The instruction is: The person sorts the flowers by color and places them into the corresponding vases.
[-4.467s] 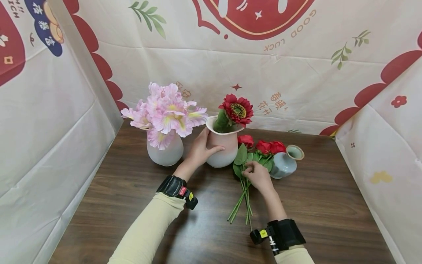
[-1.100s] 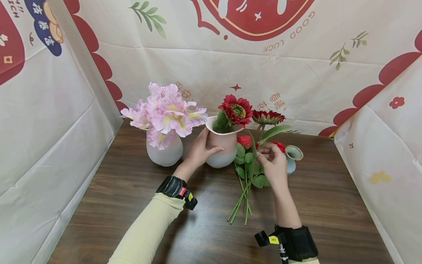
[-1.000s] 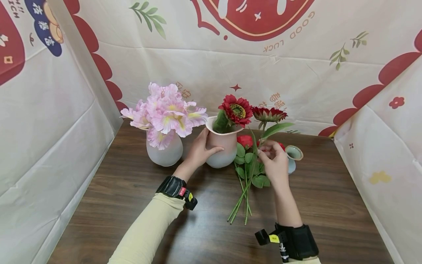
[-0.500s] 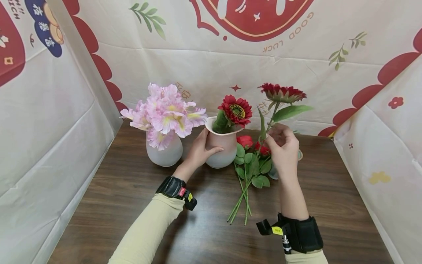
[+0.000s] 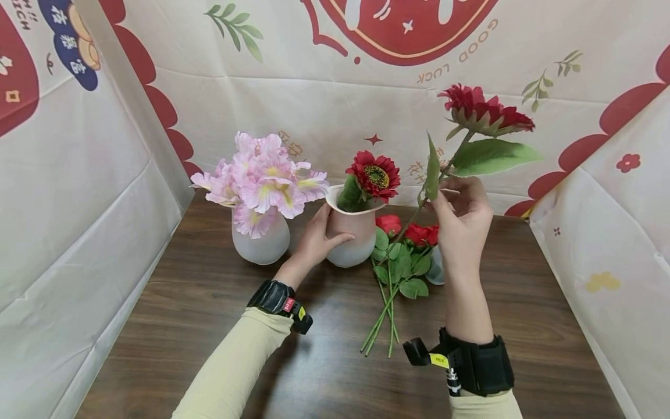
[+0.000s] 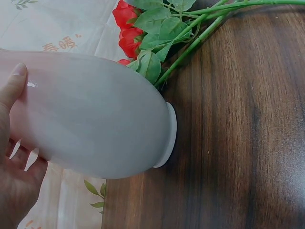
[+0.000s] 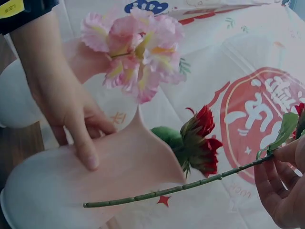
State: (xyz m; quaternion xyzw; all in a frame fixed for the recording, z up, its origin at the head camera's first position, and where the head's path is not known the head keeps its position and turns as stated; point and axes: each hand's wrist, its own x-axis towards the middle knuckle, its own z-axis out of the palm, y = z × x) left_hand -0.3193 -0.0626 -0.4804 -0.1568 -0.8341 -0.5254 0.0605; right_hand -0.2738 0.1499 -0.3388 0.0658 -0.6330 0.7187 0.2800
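Note:
My left hand [image 5: 314, 241] grips the pink-and-grey vase [image 5: 361, 241] from its left side, thumb across the front. The vase stands upright on the table with one red sunflower [image 5: 378, 174] in its mouth. To the right, my right hand [image 5: 466, 224] pinches a second red sunflower by its stem, its bloom [image 5: 487, 110] raised and tilted to the right. In the right wrist view the bare lower stem [image 7: 181, 189] slants down in front of the vase, its cut end outside the mouth. Red roses [image 5: 421, 234] with green stems lie on the table below the right hand.
At the left stands a whitish vase [image 5: 262, 241] full of pink flowers [image 5: 272, 174]. A small blue-grey vase [image 5: 435, 270] is mostly hidden behind the right hand. Printed cloth [image 5: 335, 105] walls the brown wooden table [image 5: 209, 314] at the back and both sides.
My right hand has picked the second sunflower out from among the roses and lifted it up and to the right. My left hand keeps its hold on the vase.

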